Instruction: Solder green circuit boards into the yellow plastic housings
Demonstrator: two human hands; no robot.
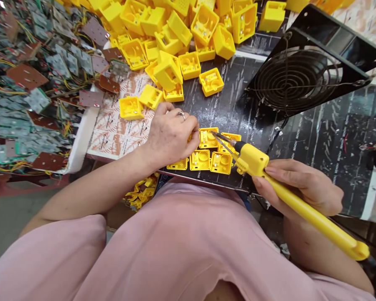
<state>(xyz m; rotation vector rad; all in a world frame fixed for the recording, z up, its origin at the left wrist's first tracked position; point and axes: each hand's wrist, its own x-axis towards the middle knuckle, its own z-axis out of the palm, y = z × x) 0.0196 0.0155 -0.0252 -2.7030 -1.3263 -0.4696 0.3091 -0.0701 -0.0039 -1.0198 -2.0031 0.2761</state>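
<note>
In my right hand (pixel 303 184) is a yellow soldering iron (pixel 307 209), gripped near its front end. Its tip, with a thin metal tube beside it, reaches into a small open yellow plastic case (pixel 208 138). My left hand (pixel 175 133), a ring on one finger, is closed with curled fingertips at another yellow case (pixel 190 137), mostly hidden behind them. More open cases stand in two short rows by the table edge, among them a front middle case (pixel 199 160) and a front right case (pixel 221 162). Small metal contacts show inside them.
Many yellow cases (pixel 175 33) are heaped at the back of the black-covered table (pixel 319 146). A black fan (pixel 294 79) stands at back right. On the left, a white-rimmed container (pixel 83 140) holds many circuit boards (pixel 28 77) with wires. Yellow pieces (pixel 142 192) lie below the table edge.
</note>
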